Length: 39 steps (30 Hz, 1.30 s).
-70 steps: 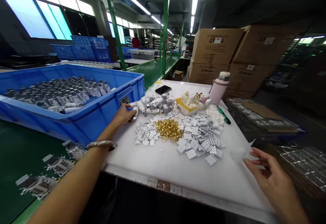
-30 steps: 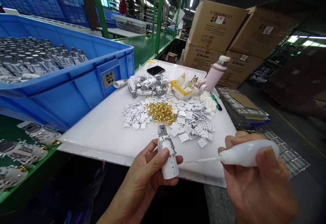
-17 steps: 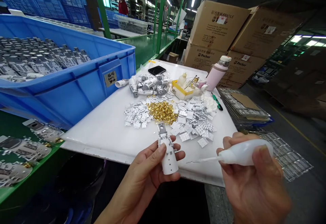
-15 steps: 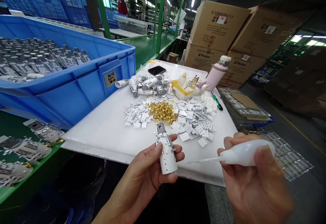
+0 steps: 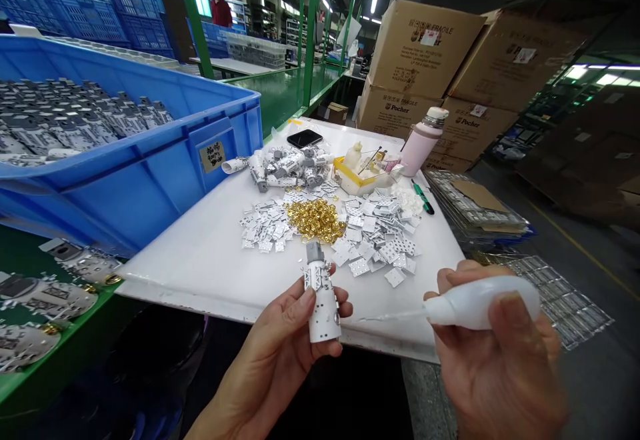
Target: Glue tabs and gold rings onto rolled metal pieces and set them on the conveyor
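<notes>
My left hand (image 5: 285, 337) is closed around a white cylindrical model part (image 5: 324, 313) with a grey block on top and small fittings on its side. The part stands nearly upright over the table's front edge. In my right hand (image 5: 505, 360) lies a white squeeze bottle (image 5: 487, 300), gripped between thumb and fingers. Its thin clear nozzle points left towards the part, apart from it. Beyond my left hand are a heap of gold rings (image 5: 316, 219), small white plates (image 5: 383, 237) on the right and more white plates (image 5: 265, 223) on the left.
Similar model parts (image 5: 285, 167) lie piled farther back beside a phone (image 5: 305, 138). A yellow-edged tray (image 5: 350, 177), a pink bottle (image 5: 423, 143) and a green pen (image 5: 423, 197) are behind. A blue crate (image 5: 175, 187) borders the left, cartons (image 5: 425, 53) the back right.
The model part has turned in my left hand, showing its lattice fittings more to the front. The squeeze bottle stays in my right hand. The view has shifted slightly.
</notes>
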Each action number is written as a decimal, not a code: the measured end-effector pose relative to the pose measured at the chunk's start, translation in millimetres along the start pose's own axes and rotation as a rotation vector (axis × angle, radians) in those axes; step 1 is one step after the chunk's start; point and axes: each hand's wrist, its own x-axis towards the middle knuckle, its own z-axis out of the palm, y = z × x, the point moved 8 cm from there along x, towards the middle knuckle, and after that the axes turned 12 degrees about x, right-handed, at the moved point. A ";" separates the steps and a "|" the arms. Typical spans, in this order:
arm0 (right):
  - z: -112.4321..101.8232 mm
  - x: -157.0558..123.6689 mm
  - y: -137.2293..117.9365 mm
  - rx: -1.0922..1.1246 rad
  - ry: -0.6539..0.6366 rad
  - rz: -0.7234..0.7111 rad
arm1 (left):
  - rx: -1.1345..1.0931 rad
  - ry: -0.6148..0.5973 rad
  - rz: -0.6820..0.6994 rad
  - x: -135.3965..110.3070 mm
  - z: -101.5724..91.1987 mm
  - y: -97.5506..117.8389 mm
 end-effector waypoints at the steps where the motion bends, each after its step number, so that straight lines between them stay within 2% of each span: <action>1: 1.3 -0.1 -0.1 0.002 -0.004 -0.003 | -0.007 0.008 -0.008 0.2 0.0 -0.9; 6: 4.4 -1.7 -2.0 0.001 0.014 -0.051 | -0.055 -0.028 -0.022 -0.4 4.1 -3.7; 11: 3.0 -3.8 -3.0 -0.111 0.031 -0.118 | 0.026 -0.009 -0.006 -1.4 6.9 -2.5; 17: 8.8 -6.4 -4.9 -0.204 -0.049 -0.200 | 0.051 -0.034 0.019 -0.7 10.4 -0.3; 28: 6.6 -8.6 -1.7 -0.230 -0.060 -0.167 | 0.055 -0.057 0.021 -3.3 13.6 0.1; 35: 9.0 -8.5 -6.1 -0.352 -0.064 -0.235 | 0.053 -0.067 0.020 -2.7 13.4 -0.9; 39: 10.1 -8.3 -5.8 -0.286 -0.089 -0.226 | 0.049 -0.049 0.023 -1.8 11.0 -2.5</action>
